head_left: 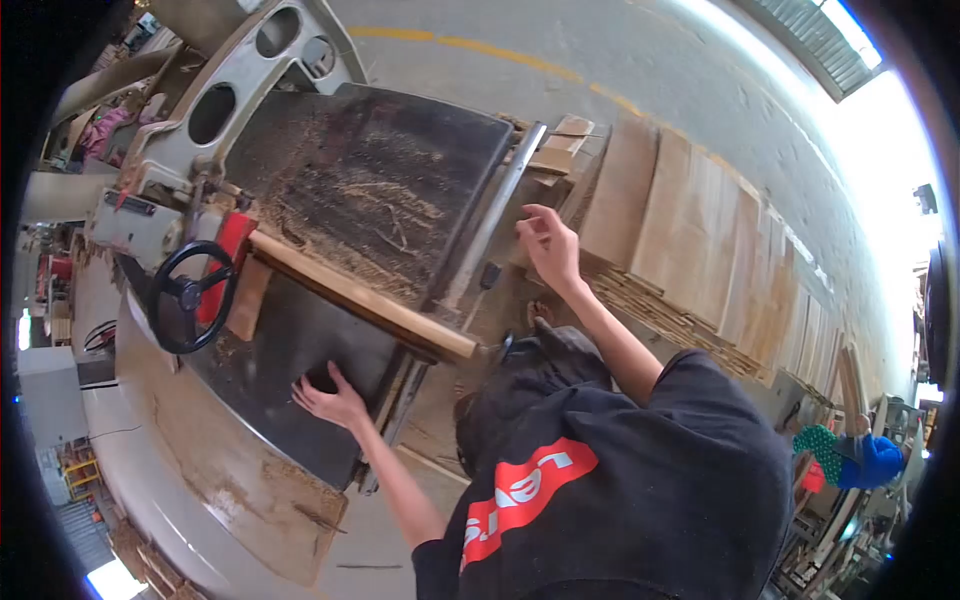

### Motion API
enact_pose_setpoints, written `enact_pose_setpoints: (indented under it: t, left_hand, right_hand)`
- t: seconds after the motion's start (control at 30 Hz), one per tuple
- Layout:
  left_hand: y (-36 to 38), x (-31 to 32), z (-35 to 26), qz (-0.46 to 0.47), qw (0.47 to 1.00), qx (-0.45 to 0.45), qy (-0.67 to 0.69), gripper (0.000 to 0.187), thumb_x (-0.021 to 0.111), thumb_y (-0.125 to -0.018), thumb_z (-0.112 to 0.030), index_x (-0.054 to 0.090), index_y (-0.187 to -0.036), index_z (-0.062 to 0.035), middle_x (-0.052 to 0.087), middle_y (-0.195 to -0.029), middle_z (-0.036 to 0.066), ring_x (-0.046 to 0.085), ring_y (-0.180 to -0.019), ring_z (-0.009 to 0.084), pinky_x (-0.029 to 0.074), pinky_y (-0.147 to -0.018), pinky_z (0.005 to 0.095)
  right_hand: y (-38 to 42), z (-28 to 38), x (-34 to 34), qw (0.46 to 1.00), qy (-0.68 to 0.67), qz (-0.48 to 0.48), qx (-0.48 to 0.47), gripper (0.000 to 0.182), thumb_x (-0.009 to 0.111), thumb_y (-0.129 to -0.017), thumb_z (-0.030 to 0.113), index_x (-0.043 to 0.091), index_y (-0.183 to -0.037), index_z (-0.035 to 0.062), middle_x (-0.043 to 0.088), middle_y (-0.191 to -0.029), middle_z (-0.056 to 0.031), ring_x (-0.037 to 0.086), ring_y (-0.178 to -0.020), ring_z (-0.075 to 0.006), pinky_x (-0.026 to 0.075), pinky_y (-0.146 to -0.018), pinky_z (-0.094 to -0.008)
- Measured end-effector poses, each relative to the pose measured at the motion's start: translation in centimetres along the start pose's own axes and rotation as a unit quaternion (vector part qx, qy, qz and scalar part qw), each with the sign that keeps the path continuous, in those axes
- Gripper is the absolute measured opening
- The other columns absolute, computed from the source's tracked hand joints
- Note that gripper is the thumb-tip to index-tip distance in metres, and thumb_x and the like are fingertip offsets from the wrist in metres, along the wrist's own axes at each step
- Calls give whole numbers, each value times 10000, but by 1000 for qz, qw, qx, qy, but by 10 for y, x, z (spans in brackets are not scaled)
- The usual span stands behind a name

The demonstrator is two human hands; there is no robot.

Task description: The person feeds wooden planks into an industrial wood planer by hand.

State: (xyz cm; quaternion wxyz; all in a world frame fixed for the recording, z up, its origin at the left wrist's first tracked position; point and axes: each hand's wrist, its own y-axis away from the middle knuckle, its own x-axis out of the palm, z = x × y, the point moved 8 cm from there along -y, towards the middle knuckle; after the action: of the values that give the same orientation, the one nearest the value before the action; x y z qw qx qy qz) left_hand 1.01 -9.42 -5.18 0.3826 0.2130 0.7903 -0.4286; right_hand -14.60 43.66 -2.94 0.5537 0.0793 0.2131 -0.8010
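Note:
My left hand [335, 398], fingers spread, is over the dark smooth lower table [300, 340] of a woodworking machine and holds nothing. My right hand [548, 243] is raised beside the metal rail [505, 200], its fingers loosely bent and apart with nothing in them. Between the two hands a long wooden strip [365, 295] runs along the machine, its near end close to my body. Beyond it lies a wider dark table [370, 180] strewn with sawdust and shavings. A black handwheel [190, 293] sits at the far end of the strip, next to a red part [228, 262].
Stacked wooden boards [690, 240] stand on the floor to my right. A pale machine frame with round holes [212, 113] rises at the far end. A dusty wooden panel [230, 470] extends on the left. Another person [870, 462] in blue is at the far right.

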Motion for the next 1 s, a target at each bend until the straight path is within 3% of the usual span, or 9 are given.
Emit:
enact_pose_setpoints:
  t: [0.13, 0.27, 0.47, 0.57, 0.67, 0.77, 0.8, 0.93, 1.0]
  left_hand:
    - [-4, 4, 10, 0, 1000, 19, -9, 715, 804, -978, -503, 633, -1400, 49, 582, -1513, 325, 484, -1462, 535, 386, -1247, 628]
    - [-4, 1, 0, -7, 999, 32, -22, 677, 816, -974, -483, 645, -1373, 36, 614, -1473, 313, 511, -1426, 531, 400, -1235, 631]
    - [-8, -6, -11, -6, 998, 58, -7, 634, 841, -972, -414, 645, -1347, 58, 643, -1408, 308, 551, -1365, 522, 448, -1167, 612]
    - [-7, -1, 3, -9, 998, 60, -22, 614, 828, -986, -402, 641, -1344, 61, 647, -1398, 308, 555, -1366, 510, 446, -1170, 607]
    - [-8, 1, 2, -11, 998, 58, -25, 609, 809, -1001, -413, 636, -1348, 56, 644, -1401, 307, 554, -1373, 503, 442, -1176, 606]
    - [-6, 0, -2, -2, 999, 36, -40, 617, 790, -1012, -431, 626, -1361, 50, 633, -1417, 304, 546, -1387, 491, 438, -1180, 603]
    - [-6, 0, -1, -2, 999, 33, -43, 621, 785, -1015, -436, 622, -1367, 48, 629, -1422, 302, 545, -1390, 487, 439, -1180, 602]
    - [-8, 1, 3, 21, 999, 14, -33, 636, 770, -1023, -453, 611, -1381, 48, 614, -1435, 300, 537, -1400, 475, 440, -1179, 595]
    - [-8, 1, 5, 12, 999, 17, -46, 630, 769, -1025, -449, 615, -1374, 52, 618, -1425, 299, 544, -1390, 477, 444, -1175, 591]
  right_hand:
    - [5, -123, -76, 964, 214, -70, 142, 614, 850, -930, 343, 632, -1418, 40, 748, -1308, -215, 712, -1237, -368, 558, -1061, -483]
    - [26, -190, -123, 890, 316, 0, 328, 800, 887, -857, 471, 592, -1465, 43, 597, -1499, -300, 574, -1400, -445, 502, -1154, -511]
    - [46, -210, -166, 797, 460, -66, 386, 962, 858, -886, 476, 424, -1635, 56, 274, -1749, -322, 219, -1636, -503, 248, -1313, -617]
    - [69, -238, -182, 760, 428, -30, 489, 1110, 816, -923, 542, 227, -1741, 78, 129, -1794, -331, 119, -1675, -488, 164, -1338, -625]
    - [84, -261, -177, 789, 434, -33, 434, 1155, 774, -953, 554, 116, -1765, 63, 57, -1801, -345, 69, -1664, -545, 115, -1334, -660]
    - [83, -301, -164, 782, 439, -18, 442, 1112, 739, -998, 503, 86, -1761, 27, 16, -1803, -346, 48, -1641, -605, 91, -1331, -673]
    - [78, -297, -165, 783, 446, -8, 435, 1043, 727, -1021, 402, 101, -1747, -11, 75, -1787, -371, 130, -1600, -668, 171, -1315, -690]
    - [63, -301, -173, 761, 483, 27, 432, 1050, 779, -951, 254, 137, -1753, 35, 223, -1718, -440, 325, -1510, -709, 372, -1239, -684]
    - [54, -287, -179, 759, 464, 65, 452, 1096, 818, -910, 277, 155, -1748, 37, 254, -1661, -503, 366, -1500, -690, 373, -1254, -656]
